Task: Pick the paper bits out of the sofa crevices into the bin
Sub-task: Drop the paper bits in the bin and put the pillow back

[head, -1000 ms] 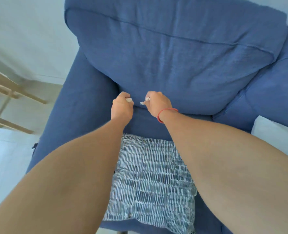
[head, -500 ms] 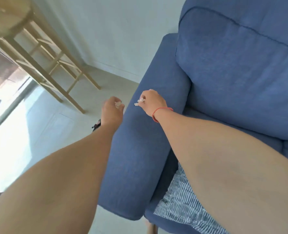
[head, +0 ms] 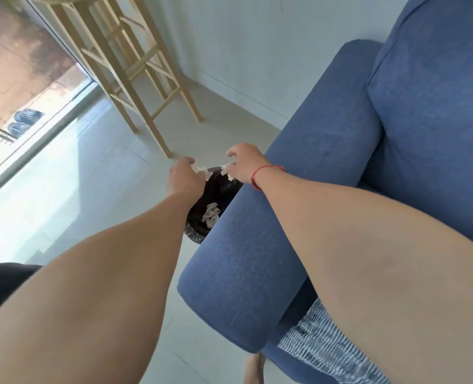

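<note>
A black-lined bin (head: 218, 194) stands on the floor against the blue sofa's armrest (head: 260, 245), with crumpled paper bits (head: 211, 215) inside. My left hand (head: 185, 177) hovers over the bin's left rim, fingers loosening around a white paper bit (head: 202, 171). My right hand (head: 243, 163), with a red string at the wrist, reaches over the armrest above the bin; its fingers are spreading and a white paper bit (head: 226, 170) hangs at the fingertips. Both arms partly hide the bin.
A wooden stool (head: 135, 67) stands on the pale tile floor beyond the bin, near a glass door (head: 30, 112) at left. A striped cushion (head: 332, 347) lies on the sofa seat at lower right. The sofa back (head: 434, 120) rises at right.
The view has swung from the sofa crevice to the floor beside the armrest. Both hands carried paper bits left over the armrest to above the bin, and their fingers have begun spreading.
</note>
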A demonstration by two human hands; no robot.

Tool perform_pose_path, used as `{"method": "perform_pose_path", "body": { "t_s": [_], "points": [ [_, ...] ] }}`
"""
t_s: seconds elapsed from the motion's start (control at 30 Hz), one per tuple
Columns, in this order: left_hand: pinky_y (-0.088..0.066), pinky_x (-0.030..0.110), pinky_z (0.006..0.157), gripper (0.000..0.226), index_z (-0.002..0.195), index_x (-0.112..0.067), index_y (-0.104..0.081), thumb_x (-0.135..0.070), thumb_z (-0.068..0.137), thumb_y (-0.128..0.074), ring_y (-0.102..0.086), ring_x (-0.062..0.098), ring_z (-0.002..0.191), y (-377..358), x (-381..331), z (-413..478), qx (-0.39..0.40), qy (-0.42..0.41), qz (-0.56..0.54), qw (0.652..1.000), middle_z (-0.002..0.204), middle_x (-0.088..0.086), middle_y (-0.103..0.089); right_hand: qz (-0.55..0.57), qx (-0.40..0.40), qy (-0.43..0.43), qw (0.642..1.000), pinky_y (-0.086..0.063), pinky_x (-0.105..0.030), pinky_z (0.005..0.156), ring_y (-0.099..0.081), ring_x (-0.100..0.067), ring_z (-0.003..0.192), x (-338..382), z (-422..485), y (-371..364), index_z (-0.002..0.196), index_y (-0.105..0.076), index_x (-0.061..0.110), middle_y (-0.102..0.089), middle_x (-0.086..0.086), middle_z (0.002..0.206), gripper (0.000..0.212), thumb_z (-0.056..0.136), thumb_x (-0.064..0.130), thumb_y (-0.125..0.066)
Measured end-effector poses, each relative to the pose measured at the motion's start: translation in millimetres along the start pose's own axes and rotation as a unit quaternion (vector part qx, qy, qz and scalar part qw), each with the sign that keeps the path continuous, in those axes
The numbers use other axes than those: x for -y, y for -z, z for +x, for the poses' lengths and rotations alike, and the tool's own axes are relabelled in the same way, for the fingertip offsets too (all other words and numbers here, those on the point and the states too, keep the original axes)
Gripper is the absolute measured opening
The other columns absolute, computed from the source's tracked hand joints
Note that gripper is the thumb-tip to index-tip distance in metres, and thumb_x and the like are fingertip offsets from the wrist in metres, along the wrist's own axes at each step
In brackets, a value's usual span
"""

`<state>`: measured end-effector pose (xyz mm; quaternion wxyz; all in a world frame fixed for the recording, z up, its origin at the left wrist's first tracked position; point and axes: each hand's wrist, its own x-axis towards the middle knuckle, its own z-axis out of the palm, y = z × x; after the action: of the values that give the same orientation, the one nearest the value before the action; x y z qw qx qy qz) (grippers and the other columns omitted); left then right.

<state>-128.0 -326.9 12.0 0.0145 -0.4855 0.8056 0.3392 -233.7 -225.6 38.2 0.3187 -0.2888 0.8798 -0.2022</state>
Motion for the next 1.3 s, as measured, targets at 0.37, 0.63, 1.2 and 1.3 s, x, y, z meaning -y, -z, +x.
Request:
{"method": "perform_pose_path", "body": {
  "t_s": [0.37,0.63,1.2,1.3],
  "points": [
    [-0.043,0.038,0.1,0.046,0.14,-0.012,-0.047,-0.028,0.096,-0.049,-0.053,0.028,0.124,-37,-96,-64,0.061,-0.071,0.009,0.996,0.137,0.008,-0.055,0.045,-0.099,-0.093,0.99,-0.037,-0.04,0.112,-0.045,-0.03,0.133,-84,-64,60,0.132,-0.056,0.006,-0.046,-0.008,0.145,0.037,0.097,0.01,-0.042],
    [-0.046,0.028,0.074,0.014,0.084,-0.017,-0.057,-0.028,0.092,-0.052,-0.052,0.027,0.079,-152,-201,-167,0.201,-0.163,0.037,0.965,0.086,0.006,-0.059,0.14,-0.226,-0.247,0.932,-0.035,-0.04,0.112,-0.047,-0.03,0.132,-235,-166,115,0.132,-0.056,0.01,-0.049,-0.007,0.145,0.039,0.095,0.016,-0.047],
    [-0.043,0.042,0.101,0.107,0.152,-0.007,-0.01,-0.057,0.078,-0.069,-0.052,0.032,0.12,-317,-151,-272,0.334,0.103,0.181,0.919,0.133,0.013,-0.049,0.382,-0.157,-0.601,0.684,-0.04,-0.044,0.111,-0.045,-0.034,0.134,-445,-306,-13,0.15,-0.02,0.004,-0.039,-0.015,0.15,0.103,0.075,0.048,-0.076],
    [-0.046,0.032,0.063,0.09,0.147,-0.007,-0.025,-0.053,0.082,-0.067,-0.054,0.018,0.078,-310,-179,-273,0.301,0.031,0.137,0.943,0.107,0.006,-0.055,0.4,-0.238,-0.561,0.684,-0.048,-0.047,0.101,-0.061,-0.033,0.114,-443,-303,16,0.138,-0.036,0.006,-0.056,-0.013,0.132,0.074,0.079,0.031,-0.071]
  ]
}}
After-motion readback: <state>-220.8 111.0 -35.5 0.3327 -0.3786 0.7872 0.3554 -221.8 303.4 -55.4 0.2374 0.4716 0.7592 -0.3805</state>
